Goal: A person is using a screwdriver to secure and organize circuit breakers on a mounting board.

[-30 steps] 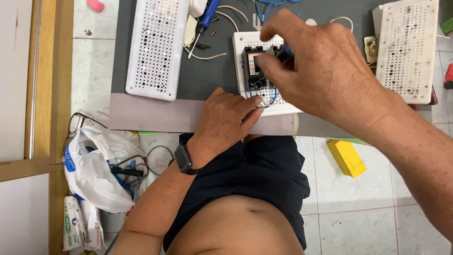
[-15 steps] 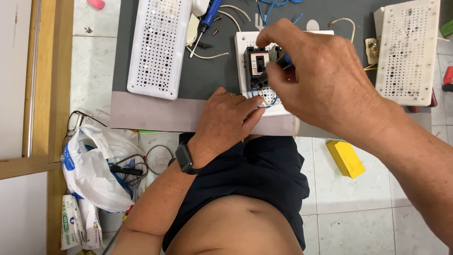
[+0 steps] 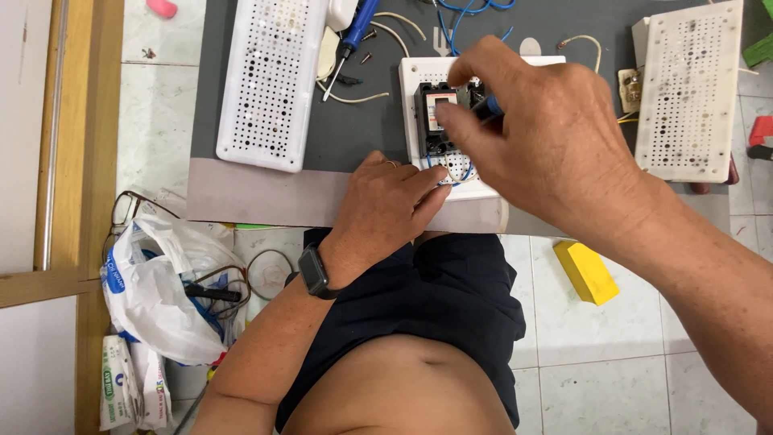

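head view, right hand point(image 3: 555, 137) still pinching blue screwdriver point(image 3: 489, 105) on breaker point(image 3: 436, 118), left hand point(image 3: 386, 205) unmoved, grip unclear

Landmark: the grey mat point(image 3: 266, 189) on the table. On its left part lies a long white perforated board point(image 3: 270, 80), w/ a blue-handled screwdriver point(image 3: 354, 32) just beside it. Another perforated board point(image 3: 688, 89) lies at the mat's right end. Below the mat, on the tiled floor: a white plastic bag point(image 3: 157, 294) at left, a yellow block point(image 3: 586, 271) at right.
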